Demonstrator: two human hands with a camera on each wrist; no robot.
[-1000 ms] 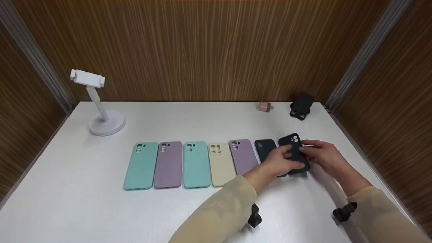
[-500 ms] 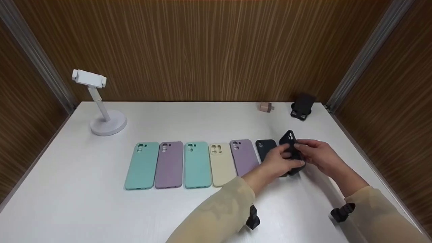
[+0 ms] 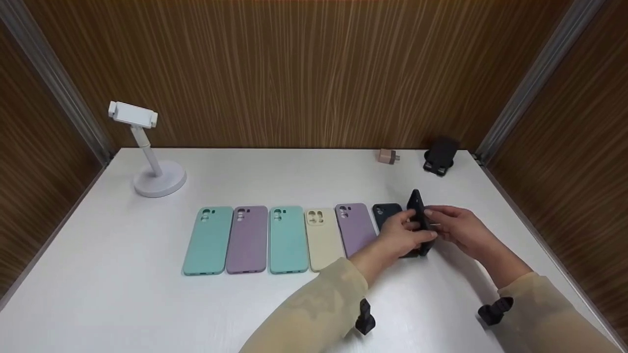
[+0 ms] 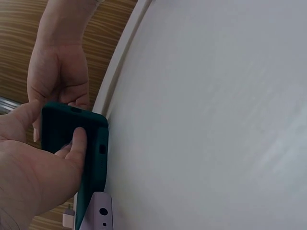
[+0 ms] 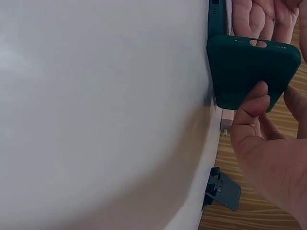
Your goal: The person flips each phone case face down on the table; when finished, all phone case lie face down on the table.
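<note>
Both hands hold a dark phone case at the right end of a row of cases; it stands tilted up on a long side, seen nearly edge-on. My left hand has its thumb and fingers on the near and left parts, with its hollow inner side facing that hand. On the other side, my right hand pinches the case, fingers against its outer back. Beneath my left hand another dark phone case lies flat, partly hidden. A purple phone case lies beside it.
Leftward along the row lie a cream case, a mint case, a purple case and another mint case. A white phone stand is back left. At back right are a pink charger plug and a black stand.
The held dark case has turned from showing its back to nearly edge-on, its top swinging left. Both hands have stayed on it and shifted slightly.
</note>
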